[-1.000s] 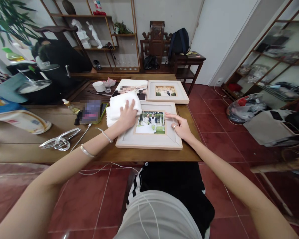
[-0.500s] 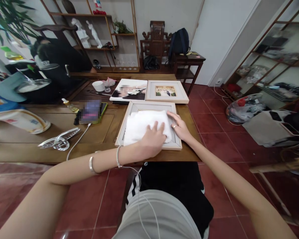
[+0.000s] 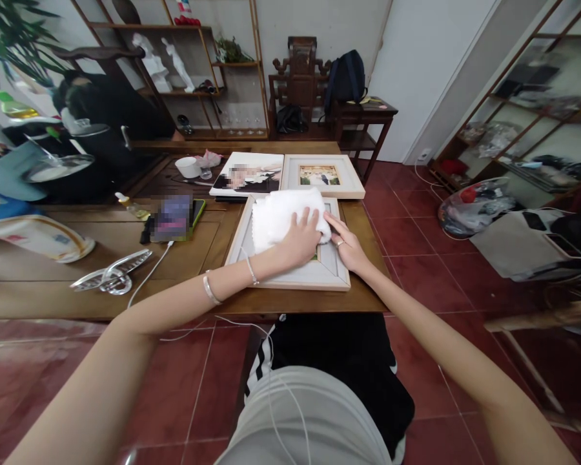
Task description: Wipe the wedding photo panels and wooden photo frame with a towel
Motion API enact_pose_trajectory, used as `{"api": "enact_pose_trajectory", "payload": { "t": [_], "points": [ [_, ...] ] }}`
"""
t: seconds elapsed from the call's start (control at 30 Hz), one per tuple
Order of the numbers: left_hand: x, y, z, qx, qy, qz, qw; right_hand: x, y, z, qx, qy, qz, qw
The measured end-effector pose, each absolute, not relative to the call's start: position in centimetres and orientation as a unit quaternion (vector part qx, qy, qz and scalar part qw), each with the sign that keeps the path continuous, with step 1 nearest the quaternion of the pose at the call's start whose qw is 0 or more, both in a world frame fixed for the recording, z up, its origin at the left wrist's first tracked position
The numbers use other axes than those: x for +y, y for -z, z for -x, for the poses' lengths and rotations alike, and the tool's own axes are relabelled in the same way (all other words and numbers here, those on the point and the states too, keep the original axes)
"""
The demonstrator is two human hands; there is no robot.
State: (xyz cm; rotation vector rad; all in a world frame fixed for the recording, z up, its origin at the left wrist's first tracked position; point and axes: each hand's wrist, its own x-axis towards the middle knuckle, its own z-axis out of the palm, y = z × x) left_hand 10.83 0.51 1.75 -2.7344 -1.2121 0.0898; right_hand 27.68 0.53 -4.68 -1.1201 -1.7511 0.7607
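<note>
A pale wooden picture frame [image 3: 297, 279] lies flat at the near edge of the wooden table [image 3: 193, 258]. A folded white cloth [image 3: 278, 216] covers the frame's upper middle. My left hand [image 3: 303, 239] presses down on the cloth with its fingers laid flat. On the frame's right border rests my right hand [image 3: 347, 244], fingers stretched out and touching the cloth's edge; it wears a ring. The photo in the frame is almost wholly hidden under cloth and hand.
Behind it lie a second framed photo [image 3: 322, 175] and a flat print [image 3: 246, 174]. A phone [image 3: 174, 218] with a cable, a hair claw clip [image 3: 111, 274], a small bottle [image 3: 130, 205] and a white bowl [image 3: 188, 166] sit to the left. Bags [image 3: 479, 205] lie on the red floor at right.
My left hand slid the cloth from the frame's left side across the picture, then up toward the frame's upper right. My right hand stayed on the right border.
</note>
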Motion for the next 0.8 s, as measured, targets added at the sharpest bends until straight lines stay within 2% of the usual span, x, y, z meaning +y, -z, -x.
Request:
{"api": "enact_pose_trajectory", "payload": {
  "t": [0.2,0.4,0.57,0.8],
  "points": [
    [-5.8,-3.1,-10.3,-0.344,-0.072,0.935,0.055,0.1,4.2,-27.1,-0.672,-0.316,0.472,0.476],
    [-10.2,-3.8,-8.8,-0.289,-0.076,0.952,0.063,0.0,3.9,-27.1,-0.696,-0.288,0.487,0.443],
    [-8.9,-3.3,-8.8,-0.330,-0.048,0.941,0.054,0.2,4.1,-27.3,-0.714,-0.280,0.478,0.428],
    [-2.3,-1.9,-9.2,-0.459,-0.064,0.883,0.076,0.0,4.2,-27.6,-0.746,-0.264,0.455,0.408]
  ]
}}
